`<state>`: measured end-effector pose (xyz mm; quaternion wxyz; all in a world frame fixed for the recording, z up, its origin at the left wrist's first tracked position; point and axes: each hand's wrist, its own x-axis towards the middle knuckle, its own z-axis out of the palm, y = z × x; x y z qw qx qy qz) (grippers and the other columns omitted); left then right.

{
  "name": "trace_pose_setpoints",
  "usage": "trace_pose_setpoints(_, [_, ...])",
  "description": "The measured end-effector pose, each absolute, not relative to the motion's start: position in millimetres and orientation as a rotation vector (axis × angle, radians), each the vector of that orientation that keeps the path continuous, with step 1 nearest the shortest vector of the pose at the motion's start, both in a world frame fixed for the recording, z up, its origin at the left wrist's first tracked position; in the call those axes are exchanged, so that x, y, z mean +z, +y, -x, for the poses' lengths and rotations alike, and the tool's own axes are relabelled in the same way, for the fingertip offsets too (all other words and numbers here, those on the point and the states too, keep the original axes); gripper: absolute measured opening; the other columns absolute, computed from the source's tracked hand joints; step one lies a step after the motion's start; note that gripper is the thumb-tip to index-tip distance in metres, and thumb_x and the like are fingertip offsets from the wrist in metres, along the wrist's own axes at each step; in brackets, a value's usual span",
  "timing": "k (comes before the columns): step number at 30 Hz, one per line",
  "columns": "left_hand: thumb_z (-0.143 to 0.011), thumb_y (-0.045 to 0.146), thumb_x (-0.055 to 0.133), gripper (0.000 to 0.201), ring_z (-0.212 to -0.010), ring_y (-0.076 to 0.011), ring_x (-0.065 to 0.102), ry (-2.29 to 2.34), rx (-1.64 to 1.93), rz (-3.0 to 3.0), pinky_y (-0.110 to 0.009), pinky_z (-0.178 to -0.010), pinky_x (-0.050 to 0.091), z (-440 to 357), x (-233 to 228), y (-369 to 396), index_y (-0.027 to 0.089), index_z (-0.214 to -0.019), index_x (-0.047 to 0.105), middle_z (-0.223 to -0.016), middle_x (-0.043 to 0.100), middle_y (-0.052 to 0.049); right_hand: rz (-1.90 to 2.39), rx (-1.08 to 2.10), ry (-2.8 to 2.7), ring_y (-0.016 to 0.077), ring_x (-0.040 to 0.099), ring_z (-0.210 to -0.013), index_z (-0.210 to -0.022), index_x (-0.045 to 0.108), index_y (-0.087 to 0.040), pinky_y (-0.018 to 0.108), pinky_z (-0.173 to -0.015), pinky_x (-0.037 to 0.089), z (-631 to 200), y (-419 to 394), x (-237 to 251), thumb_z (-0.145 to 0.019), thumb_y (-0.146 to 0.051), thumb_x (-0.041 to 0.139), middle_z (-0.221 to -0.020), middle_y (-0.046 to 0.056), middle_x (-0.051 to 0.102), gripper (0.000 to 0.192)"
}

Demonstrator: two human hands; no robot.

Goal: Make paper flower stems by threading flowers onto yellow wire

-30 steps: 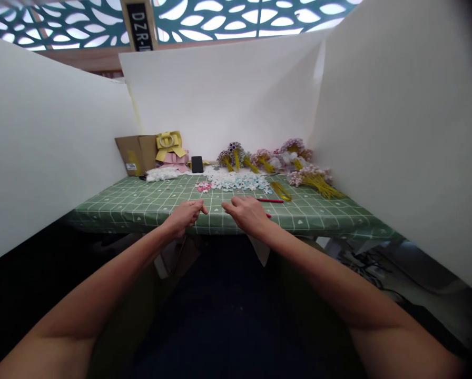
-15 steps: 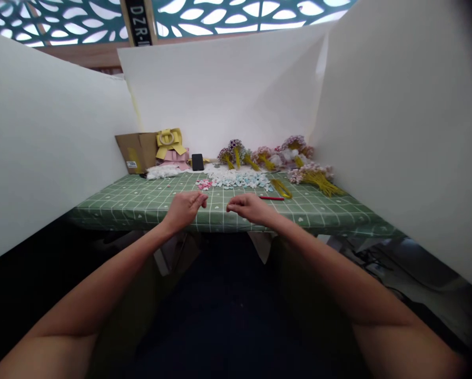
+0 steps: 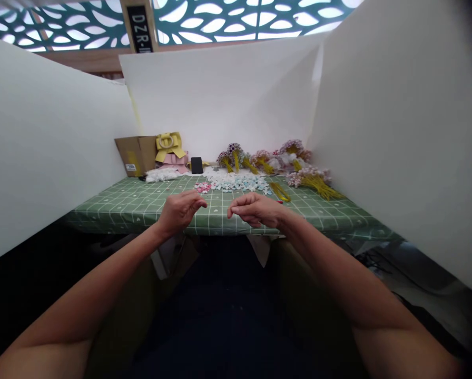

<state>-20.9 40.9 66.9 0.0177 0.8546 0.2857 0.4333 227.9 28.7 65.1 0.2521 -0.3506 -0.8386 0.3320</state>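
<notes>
My left hand (image 3: 179,210) hovers over the front part of the green checked tablecloth (image 3: 117,205), its thumb and fingers pinched together. Opposite it, a short gap away, my right hand (image 3: 257,208) is also closed in a pinch with the fingertips pointing left. Whatever either hand may hold is too small to make out. Just beyond them lie small pink flower-like pieces (image 3: 203,187) and a wider spread of white and pale blue pieces (image 3: 239,182). A bundle of gold wire stems (image 3: 280,192) rests behind my right hand, which mostly covers a thin red stick (image 3: 279,201).
Bunches of beaded flowers on gold stems (image 3: 317,184) lie at the back right. At the back left stand a cardboard box (image 3: 137,155), yellow and pink bows (image 3: 168,145), a white fluffy bundle (image 3: 161,173) and a black phone (image 3: 197,165). White panels (image 3: 220,95) enclose the table.
My right hand has turned, its fingers now pointing more downward, and it covers most of the red stick. My left hand's fingers have shifted slightly. The view has tilted up a little.
</notes>
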Motion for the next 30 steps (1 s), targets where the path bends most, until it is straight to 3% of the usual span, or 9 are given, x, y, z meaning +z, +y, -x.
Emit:
trace_pose_setpoints(2, [-0.09, 0.039, 0.046, 0.035, -0.068, -0.0144, 0.055, 0.929, 1.313, -2.701, -0.027, -0.068, 0.039, 20.4, 67.1, 40.5, 0.017, -0.073, 0.067, -0.072, 0.064, -0.005, 1.049, 0.857, -2.3, 0.0086, 0.03, -0.042, -0.096, 0.065, -0.013, 0.022, -0.046, 0.032, -227.7, 28.9, 65.6, -0.092, -0.043, 0.043, -0.048, -0.006, 0.036, 0.038])
trace_pose_setpoints(8, [-0.087, 0.05, 0.042, 0.043, -0.044, -0.0103, 0.028, 1.267, 0.867, -1.954, -0.024, -0.045, 0.023, 10.3, 31.7, 61.2, 0.018, -0.067, 0.062, -0.049, 0.031, 0.004, 1.323, -0.583, -2.331, 0.0175, 0.052, -0.075, -0.097, 0.066, -0.016, 0.029, -0.068, 0.032, -210.1, 34.6, 40.2, -0.091, -0.017, 0.043, -0.083, 0.01, 0.063, 0.024])
trace_pose_setpoints(11, [-0.086, 0.056, 0.042, 0.042, -0.042, -0.0094, 0.02, 1.18, 0.832, -1.728, -0.023, -0.042, 0.018, 8.4, 21.6, 67.0, 0.019, -0.075, 0.06, -0.052, 0.025, 0.006, 1.297, -0.767, -2.413, 0.0159, 0.05, -0.07, -0.105, 0.063, -0.018, 0.028, -0.061, 0.027, -208.7, 35.4, 32.4, -0.091, -0.013, 0.038, -0.089, 0.01, 0.062, 0.029])
trace_pose_setpoints(14, [-0.088, 0.051, 0.04, 0.041, -0.044, -0.0105, 0.026, 1.163, 0.863, -1.918, -0.024, -0.045, 0.023, 11.4, 27.8, 65.6, 0.019, -0.071, 0.059, -0.051, 0.028, 0.005, 1.346, -0.616, -2.384, 0.0138, 0.048, -0.064, -0.104, 0.064, -0.02, 0.027, -0.056, 0.023, -210.9, 35.5, 33.0, -0.09, -0.013, 0.037, -0.09, 0.009, 0.063, 0.03])
trace_pose_setpoints(17, [-0.09, 0.043, 0.039, 0.04, -0.055, -0.0132, 0.043, 1.123, 1.045, -2.362, -0.026, -0.058, 0.034, 18.1, 46.5, 56.5, 0.018, -0.064, 0.056, -0.055, 0.045, 0.001, 1.22, -0.06, -2.335, 0.011, 0.045, -0.058, -0.095, 0.065, -0.017, 0.024, -0.055, 0.026, -215.9, 33.2, 44.0, -0.092, -0.023, 0.041, -0.077, 0.005, 0.061, 0.025])
trace_pose_setpoints(21, [-0.09, 0.039, 0.042, 0.035, -0.064, -0.0138, 0.049, 0.885, 1.225, -2.754, -0.026, -0.066, 0.037, 25.1, 70.6, 42.1, 0.018, -0.068, 0.057, -0.065, 0.055, -0.002, 1.002, 0.876, -2.333, 0.0079, 0.026, -0.04, -0.1, 0.063, -0.014, 0.021, -0.045, 0.025, -227.4, 27.9, 64.1, -0.094, -0.043, 0.039, -0.049, -0.007, 0.034, 0.038])
trace_pose_setpoints(23, [-0.09, 0.039, 0.042, 0.035, -0.063, -0.0136, 0.049, 0.902, 1.19, -2.754, -0.026, -0.065, 0.036, 24.9, 71.6, 42.5, 0.018, -0.066, 0.057, -0.065, 0.056, -0.002, 1.023, 0.966, -2.353, 0.0081, 0.023, -0.039, -0.102, 0.063, -0.014, 0.021, -0.044, 0.024, -228.8, 28.2, 65.6, -0.094, -0.044, 0.037, -0.048, -0.008, 0.03, 0.04])
trace_pose_setpoints(26, [-0.087, 0.043, 0.043, 0.04, -0.053, -0.0125, 0.043, 1.142, 0.991, -2.459, -0.025, -0.057, 0.033, 20.6, 56.9, 53.8, 0.017, -0.058, 0.056, -0.051, 0.046, 0.001, 1.271, 0.344, -2.267, 0.0097, 0.039, -0.049, -0.091, 0.065, -0.014, 0.023, -0.05, 0.028, -220.0, 31.9, 52.8, -0.093, -0.034, 0.042, -0.061, 0.0, 0.05, 0.031])
trace_pose_setpoints(30, [-0.084, 0.051, 0.043, 0.04, -0.041, -0.0086, 0.022, 1.204, 0.876, -1.834, -0.024, -0.043, 0.019, 14.7, 33.2, 68.9, 0.018, -0.064, 0.053, -0.047, 0.027, 0.006, 1.312, -0.576, -2.342, 0.0157, 0.051, -0.069, -0.103, 0.064, -0.018, 0.026, -0.058, 0.027, -205.0, 34.3, 31.3, -0.092, -0.019, 0.04, -0.088, 0.009, 0.063, 0.026])
